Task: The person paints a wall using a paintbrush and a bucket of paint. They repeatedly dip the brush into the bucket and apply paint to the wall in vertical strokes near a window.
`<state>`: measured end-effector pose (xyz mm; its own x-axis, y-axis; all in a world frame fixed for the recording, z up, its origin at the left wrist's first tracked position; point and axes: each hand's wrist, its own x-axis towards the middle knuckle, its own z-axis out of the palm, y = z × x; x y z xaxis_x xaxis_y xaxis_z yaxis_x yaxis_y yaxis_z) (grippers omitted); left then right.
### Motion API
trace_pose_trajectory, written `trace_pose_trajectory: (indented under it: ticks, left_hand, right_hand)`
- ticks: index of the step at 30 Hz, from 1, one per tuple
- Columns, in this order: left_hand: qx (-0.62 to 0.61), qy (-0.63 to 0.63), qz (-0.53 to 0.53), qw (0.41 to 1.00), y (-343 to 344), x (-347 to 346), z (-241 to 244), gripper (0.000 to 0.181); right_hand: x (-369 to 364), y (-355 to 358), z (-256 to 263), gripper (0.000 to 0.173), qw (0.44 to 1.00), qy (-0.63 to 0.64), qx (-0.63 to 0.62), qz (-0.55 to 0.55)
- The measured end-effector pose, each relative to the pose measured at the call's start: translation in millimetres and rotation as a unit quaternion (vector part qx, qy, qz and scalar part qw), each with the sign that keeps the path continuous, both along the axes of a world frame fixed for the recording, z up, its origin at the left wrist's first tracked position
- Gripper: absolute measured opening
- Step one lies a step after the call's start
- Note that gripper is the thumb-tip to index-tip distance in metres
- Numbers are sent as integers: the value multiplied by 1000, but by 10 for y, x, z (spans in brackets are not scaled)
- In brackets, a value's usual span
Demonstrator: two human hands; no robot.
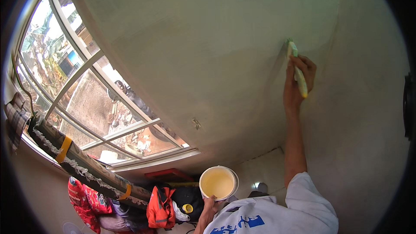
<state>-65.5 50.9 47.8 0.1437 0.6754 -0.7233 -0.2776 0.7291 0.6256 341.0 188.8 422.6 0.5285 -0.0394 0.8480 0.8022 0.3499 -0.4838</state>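
My right hand (300, 71), arm raised, grips a paintbrush (301, 83) by its pale, paint-stained handle. The brush's bristles meet the painted wall (211, 55) near its right side, where a corner runs down. Low in the view my left hand (211, 203) holds a white plastic bucket (218, 199) by its near rim, with cream-coloured paint (217, 183) inside. Darker and lighter patches show on the wall's surface around the brush.
A white-framed window (120, 141) fills the left. Below it lie a long rolled bundle (94, 172) bound with yellow tape, red patterned fabric (94, 198), an orange jacket (161, 208) and a small yellow-rimmed container (187, 208). An electrical box (196, 123) sits low in the wall.
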Motion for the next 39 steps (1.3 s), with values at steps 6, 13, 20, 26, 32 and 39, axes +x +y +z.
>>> trace_pose_trajectory:
  ticks: [6, 13, 20, 26, 32, 39]
  left_hand:
    - [30, -35, -13, 999, -36, 200, -207, 50]
    - [62, -114, -1, 992, -95, 270, -511, 56]
    - [-11, -84, 35, 996, -219, 522, -389, 61]
    - [4, -85, 7, 996, -271, 499, -571, 49]
    - [5, -58, 9, 998, -227, 473, -743, 43]
    - [35, -62, 12, 997, -130, 802, -23, 50]
  right_hand:
    - [-893, 254, -49, 35, 987, -117, -55, 94]
    - [-388, 107, 10, 17, 937, -25, -15, 348]
    - [886, -195, 59, 16, 935, 219, 33, 277]
    - [674, -103, -77, 23, 997, -10, 31, 65]
    - [-655, 100, 32, 38, 984, -129, -46, 113]
    - [-338, 17, -80, 23, 923, -43, -22, 381]
